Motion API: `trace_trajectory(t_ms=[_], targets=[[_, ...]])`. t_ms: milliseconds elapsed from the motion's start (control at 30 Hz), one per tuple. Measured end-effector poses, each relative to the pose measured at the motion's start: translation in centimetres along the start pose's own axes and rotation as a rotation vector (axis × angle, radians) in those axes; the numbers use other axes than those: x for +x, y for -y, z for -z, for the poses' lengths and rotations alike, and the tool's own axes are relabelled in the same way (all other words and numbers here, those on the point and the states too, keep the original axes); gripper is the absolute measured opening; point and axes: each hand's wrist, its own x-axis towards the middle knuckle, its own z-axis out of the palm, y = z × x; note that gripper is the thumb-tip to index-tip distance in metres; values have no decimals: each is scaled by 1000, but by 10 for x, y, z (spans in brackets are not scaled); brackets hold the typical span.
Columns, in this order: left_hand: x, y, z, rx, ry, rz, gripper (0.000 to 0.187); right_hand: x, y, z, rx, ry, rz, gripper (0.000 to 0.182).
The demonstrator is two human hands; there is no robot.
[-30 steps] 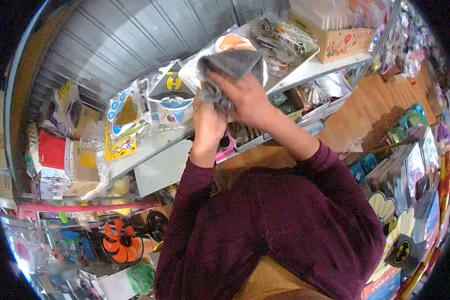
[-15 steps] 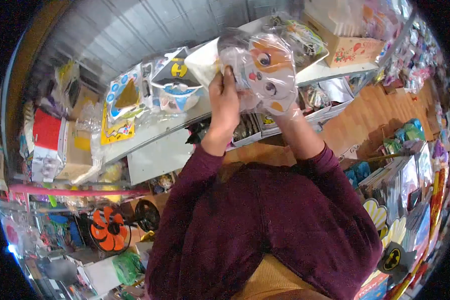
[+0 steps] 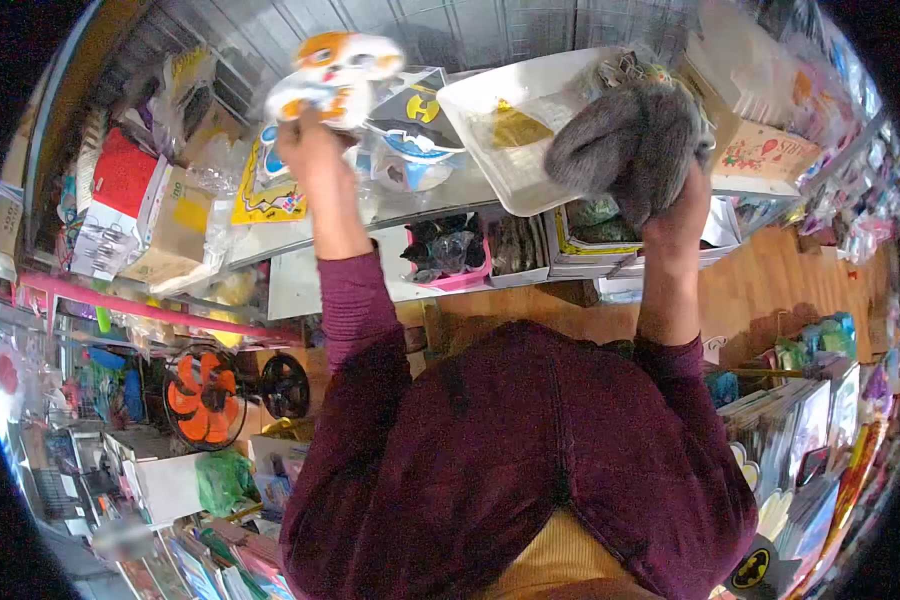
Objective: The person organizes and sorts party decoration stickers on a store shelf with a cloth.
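At the upper left, my left hand (image 3: 315,150) grips an orange and white animal mask (image 3: 338,75), blurred by motion, above the shelf's packaged items. My right hand (image 3: 680,215) is closed on a grey knitted item (image 3: 625,145), raised over the right side of a white tray (image 3: 505,175). A yellow piece (image 3: 518,128) lies in the tray. Between the left hand and the tray, a black mask with a yellow emblem (image 3: 422,106) sits above a blue and white packaged item (image 3: 415,155).
A cardboard box (image 3: 770,155) stands right of the tray. Below the shelf (image 3: 380,205) are a pink basket (image 3: 460,278) and boxes of goods. An orange fan (image 3: 202,397) stands lower left, and folders (image 3: 800,420) lower right.
The hands have moved apart. My left hand has carried the mask left, and my right hand has moved right and now holds the grey knitted item. The tray shows more fully.
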Motion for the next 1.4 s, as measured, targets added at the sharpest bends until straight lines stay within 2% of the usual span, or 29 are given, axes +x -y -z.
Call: trace_trajectory(t_ms=[33,100,133,200,233,300,367,433,467,500,567,600,633,700,833,900,933,1000,1033,1100,1133,1167,1233,1300,1367,1400], targets=[[12,2,13,6,-10,-28,21,7,0,5,2,-6,3,34],[26,-2,37,220,35,-34,27,29,1,21,-74,-158,62,30],[35,2,48,218,38,-35,27,41,-3,32,-32,-112,104,29],[48,17,67,235,14,116,30,60,-15,54,-134,-141,177,28],[47,18,71,234,18,120,30,67,-23,64,-235,-168,246,27],[42,18,79,155,132,229,32,75,-40,78,-218,-214,251,22],[35,18,81,154,96,200,29,78,-51,88,-828,-196,494,24],[31,10,84,378,144,323,32,75,-51,82,-903,-183,513,25],[21,3,80,509,129,288,40,71,-50,76,-975,-175,484,25],[13,-10,72,517,134,300,40,67,-48,69,-1048,-166,452,24],[6,-23,62,714,113,149,42,62,-48,65,-1080,-141,439,22],[9,-23,61,710,133,66,38,63,-53,67,-1152,-117,514,22],[9,-20,56,710,133,67,38,65,-56,68,-1221,-92,591,22],[4,-14,34,601,243,-137,30,64,-58,65,-1224,-115,643,24],[-15,10,-38,868,832,-361,28,65,-58,66,-1342,-118,607,25],[-22,39,-67,1067,935,-507,31,64,-58,66,-1346,-107,609,25],[-20,55,-79,1059,936,-511,31,62,-56,63,-1337,-111,603,25],[-16,83,-99,1325,1083,-607,33,59,-51,64,-1397,-90,532,26],[-15,94,-103,1313,1090,-619,33,59,-52,66,-1403,-104,539,26],[-19,104,-114,1470,1054,-786,23,60,-55,69,-1364,-87,660,25],[-25,104,-116,1494,1042,-720,18,60,-56,69,-1372,-101,609,26],[-31,103,-120,1485,1049,-732,18,60,-54,68,-1376,-115,615,26],[-37,108,-124,1600,1034,-545,18,56,-51,64,-1405,-104,583,24],[-36,110,-124,1636,1019,-525,21,57,-51,62,-1429,-116,544,22],[-34,106,-123,1663,1118,-356,29,58,-52,62,-1424,-124,606,22],[-31,107,-121,1661,1117,-359,29,58,-53,63,-1425,-124,609,22]])
